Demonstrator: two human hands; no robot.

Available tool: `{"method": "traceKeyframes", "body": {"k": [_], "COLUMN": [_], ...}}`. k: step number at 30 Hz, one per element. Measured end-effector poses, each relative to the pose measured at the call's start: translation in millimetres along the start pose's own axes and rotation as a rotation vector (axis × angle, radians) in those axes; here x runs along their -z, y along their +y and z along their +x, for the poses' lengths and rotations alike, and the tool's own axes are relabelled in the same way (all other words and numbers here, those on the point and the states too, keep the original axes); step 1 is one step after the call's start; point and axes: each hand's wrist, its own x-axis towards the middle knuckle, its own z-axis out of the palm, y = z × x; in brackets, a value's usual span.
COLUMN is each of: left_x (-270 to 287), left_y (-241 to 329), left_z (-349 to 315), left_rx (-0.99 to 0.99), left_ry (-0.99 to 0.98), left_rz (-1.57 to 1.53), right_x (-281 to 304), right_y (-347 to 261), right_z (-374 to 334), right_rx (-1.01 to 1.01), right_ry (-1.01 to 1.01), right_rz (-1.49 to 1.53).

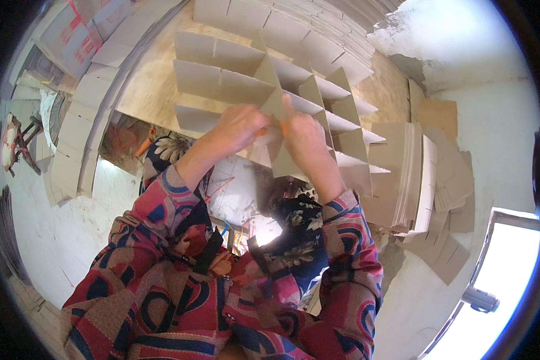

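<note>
A grey-brown cardboard divider grid [219, 81] stands upright on the wooden table in front of me, its slotted strips crossing to form open cells. My left hand [241, 126] is closed at the near side of the grid, fingers curled at a crossing strip. Close beside it, my right hand [306, 138] grips the same cardboard area, with one finger pointing up along the strip. Long strips reach out to the left, while closed cells lie mostly to the right. The fingertips partly hide the joint between the strips.
Slotted cardboard sheets [318, 51] lie in stacks along the far side of the wooden table [147, 90]. More cardboard stands stacked [396, 174] at the right. Strips are piled on the left [72, 132], near a printed carton [72, 39]. A white wall [492, 120] bounds the right side.
</note>
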Motion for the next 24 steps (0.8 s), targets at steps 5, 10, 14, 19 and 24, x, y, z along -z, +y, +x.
{"method": "traceKeyframes", "body": {"k": [5, 10, 14, 19, 24], "left_x": [11, 14, 12, 26, 49], "left_y": [8, 28, 27, 31, 11], "left_z": [0, 5, 11, 5, -16], "left_rx": [-0.018, -0.224, -0.194, -0.154, -0.061], "left_ry": [0.058, -0.067, -0.272, 0.086, 0.29], "left_rz": [-0.021, 0.263, 0.326, 0.214, 0.202], "right_x": [34, 60, 55, 49, 69], "right_y": [0, 74, 162, 197, 216], "right_z": [-19, -102, -203, -238, -236], "right_rx": [-0.068, -0.384, -0.933, -0.922, -1.074], "right_ry": [0.319, 0.664, 0.426, 0.088, 0.091], "right_rz": [0.024, -0.309, -0.704, -0.725, -0.479]}}
